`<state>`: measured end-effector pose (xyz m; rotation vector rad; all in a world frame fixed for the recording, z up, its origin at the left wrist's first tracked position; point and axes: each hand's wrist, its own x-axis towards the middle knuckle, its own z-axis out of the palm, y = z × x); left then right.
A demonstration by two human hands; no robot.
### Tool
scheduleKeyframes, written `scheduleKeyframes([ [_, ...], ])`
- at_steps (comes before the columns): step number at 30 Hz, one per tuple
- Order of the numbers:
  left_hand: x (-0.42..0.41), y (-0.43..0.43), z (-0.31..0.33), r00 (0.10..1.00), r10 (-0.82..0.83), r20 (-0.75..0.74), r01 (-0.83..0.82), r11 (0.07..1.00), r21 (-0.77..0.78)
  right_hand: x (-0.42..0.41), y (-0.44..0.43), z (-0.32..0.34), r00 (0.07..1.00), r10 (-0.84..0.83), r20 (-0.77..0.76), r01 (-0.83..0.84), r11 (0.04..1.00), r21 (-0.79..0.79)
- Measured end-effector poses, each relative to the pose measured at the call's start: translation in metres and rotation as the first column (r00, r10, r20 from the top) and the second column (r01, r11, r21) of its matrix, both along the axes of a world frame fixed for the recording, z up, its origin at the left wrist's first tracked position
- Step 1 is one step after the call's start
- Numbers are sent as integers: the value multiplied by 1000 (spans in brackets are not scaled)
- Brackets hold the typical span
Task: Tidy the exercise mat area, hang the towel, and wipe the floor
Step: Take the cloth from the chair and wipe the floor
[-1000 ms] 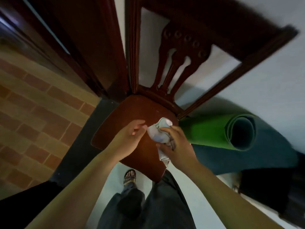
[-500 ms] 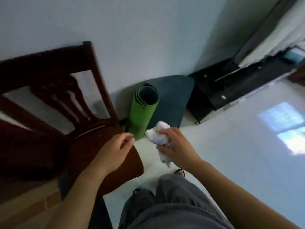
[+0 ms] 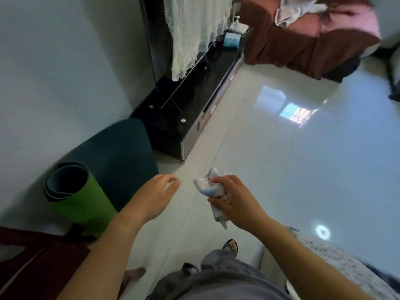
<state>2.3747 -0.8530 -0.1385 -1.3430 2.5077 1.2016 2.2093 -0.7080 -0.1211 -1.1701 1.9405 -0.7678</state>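
Observation:
My right hand (image 3: 234,202) grips a crumpled white cloth (image 3: 208,188) above the glossy white floor (image 3: 292,159), a tail of the cloth hanging below the fist. My left hand (image 3: 158,195) hovers a little to its left, fingers loosely spread and holding nothing. A rolled green exercise mat (image 3: 75,195) stands on end against the wall at the lower left, in front of a dark teal mat (image 3: 116,152) leaning on the wall.
A dark wooden chair (image 3: 32,263) fills the bottom-left corner. A black low cabinet (image 3: 190,109) runs along the wall with a white lace cloth (image 3: 190,29) over it. A brown and pink covered sofa (image 3: 307,33) stands at the back. A patterned fabric (image 3: 346,263) lies at the lower right.
The view has swung right, from the chair seat to the open floor. My left hand has let go of the cloth and moved off the chair; my right hand keeps the cloth.

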Motion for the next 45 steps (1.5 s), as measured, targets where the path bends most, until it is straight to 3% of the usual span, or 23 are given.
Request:
scheduleKeyframes([
  [8,-196,27,1,990,-126,-66,127,992,17,-160,25,20,989,-103,109,114,989,-95],
  [15,-298,3,-1,982,-172,-76,174,984,20,-251,20,6,985,-173,17,174,981,-87],
  [17,-321,-13,-6,980,-189,-65,190,982,6,-273,4,-4,976,-214,38,216,974,-63],
  [22,-382,-62,-22,977,-191,-96,196,980,40,-342,-47,-28,973,-210,-97,205,977,-57],
  [28,-480,-157,-31,974,-198,-109,208,974,89,-436,-137,-23,973,-226,51,228,973,-38],
  [34,-569,-242,-10,966,-249,-72,251,968,16,-512,-220,-14,946,-240,219,251,968,-25],
  [45,-731,-290,-10,943,-330,-36,330,944,21,-670,-262,-14,943,-308,129,320,943,-94],
])
